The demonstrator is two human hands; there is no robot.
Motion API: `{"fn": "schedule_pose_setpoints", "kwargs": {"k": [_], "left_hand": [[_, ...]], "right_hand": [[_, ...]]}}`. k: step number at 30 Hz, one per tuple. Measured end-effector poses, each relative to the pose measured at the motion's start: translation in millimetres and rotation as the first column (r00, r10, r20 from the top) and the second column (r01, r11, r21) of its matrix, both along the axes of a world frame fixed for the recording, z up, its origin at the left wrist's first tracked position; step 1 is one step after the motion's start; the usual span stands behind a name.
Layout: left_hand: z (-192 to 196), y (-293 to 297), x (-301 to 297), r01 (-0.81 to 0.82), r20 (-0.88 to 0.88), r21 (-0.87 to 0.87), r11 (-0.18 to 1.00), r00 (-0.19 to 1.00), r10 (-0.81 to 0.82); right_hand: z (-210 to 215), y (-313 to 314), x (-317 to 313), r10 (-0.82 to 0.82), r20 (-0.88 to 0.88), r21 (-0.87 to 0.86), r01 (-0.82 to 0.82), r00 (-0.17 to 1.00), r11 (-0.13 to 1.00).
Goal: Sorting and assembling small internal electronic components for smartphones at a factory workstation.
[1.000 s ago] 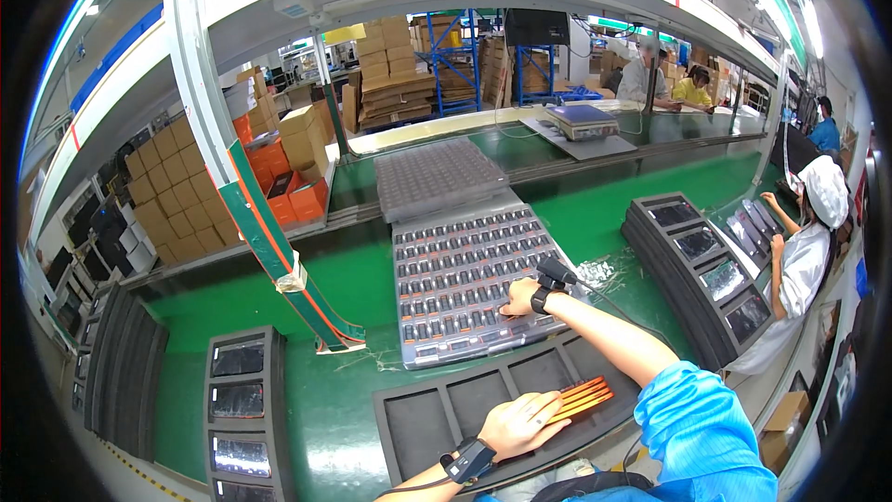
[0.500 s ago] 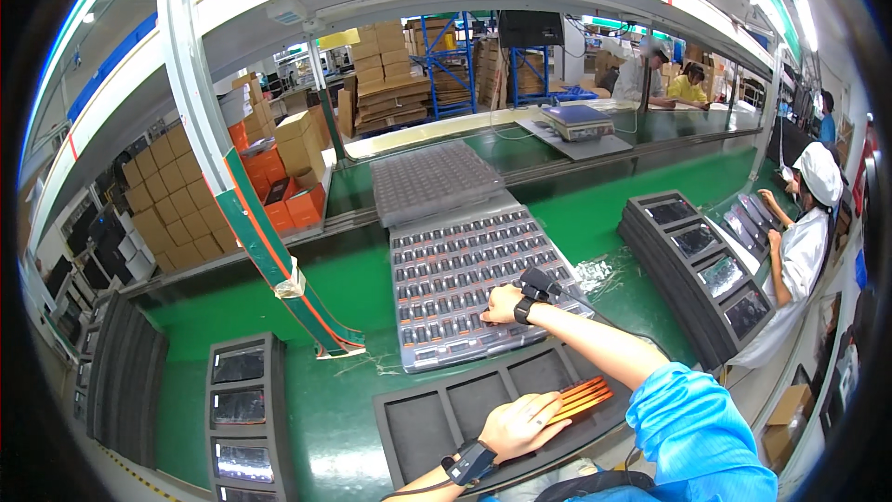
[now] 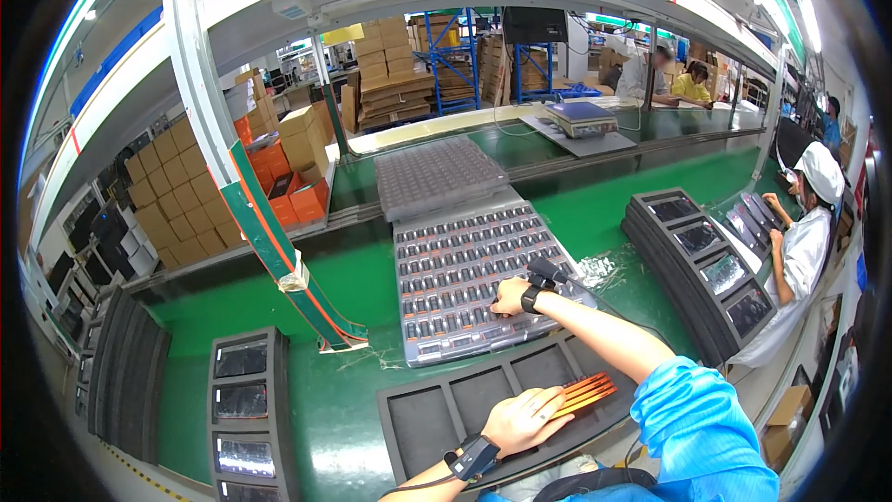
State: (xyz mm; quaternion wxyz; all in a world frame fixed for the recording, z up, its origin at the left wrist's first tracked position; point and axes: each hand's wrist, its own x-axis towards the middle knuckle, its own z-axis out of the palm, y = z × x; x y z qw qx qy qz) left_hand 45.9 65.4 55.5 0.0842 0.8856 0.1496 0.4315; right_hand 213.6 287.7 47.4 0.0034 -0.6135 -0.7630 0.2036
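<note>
My left hand (image 3: 522,422) is closed around a fanned stack of thin orange-edged strips (image 3: 589,392), held above the black foam tray (image 3: 423,412) at the near edge of the bench. Wide rectangular pockets run along that tray. My right hand (image 3: 509,297) rests at the right part of a clear plastic tray (image 3: 469,350), its fingers curled down among rows of small dark parts (image 3: 446,302) with orange marks. Whatever its fingertips grip is hidden. Both wrists wear black bands, and a dark device with a cable sits by the right one.
Behind the clear tray lies a stack of similar trays (image 3: 437,177). Foam trays with dark glossy panels stand at left (image 3: 243,363) and right (image 3: 683,260). A green-and-orange post (image 3: 293,270) rises left of centre. A scale (image 3: 578,121) stands farther back. A co-worker (image 3: 808,214) works at right.
The whole view has shifted slightly. Both hands keep nearly the same places over the trays, the left still holding the strips. The co-worker at right has moved their head a little.
</note>
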Motion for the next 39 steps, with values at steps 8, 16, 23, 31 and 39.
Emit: {"fn": "schedule_pose_setpoints", "kwargs": {"k": [8, 16, 23, 31, 39], "left_hand": [[0, -1, 0, 0.009, -0.003, -0.005, 1.0, 1.0, -0.009], [-3, -1, -1, -0.003, -0.016, -0.013, 1.0, 1.0, 0.003], [-4, 1, 7, -0.003, 0.019, 0.047, 0.999, 1.0, 0.002], [11, -14, 6, -0.014, 0.054, -0.009, 1.0, 0.998, 0.014], [13, -11, 9, 0.0, 0.032, -0.005, 1.0, 0.999, 0.0]], "right_hand": [[11, -11, -25, -0.069, -0.201, -0.004, 0.069, 0.977, 0.998], [-3, 5, -42, 0.013, 0.131, -0.003, -0.012, 0.991, 1.0], [-41, 27, -42, 0.125, 0.313, 0.097, -0.163, 0.942, 0.982], [-28, -2, -12, 0.024, -0.233, 0.219, 0.028, 0.972, 0.975], [43, -192, 112, -0.062, -0.153, 0.386, 0.118, 0.986, 0.915]]}}
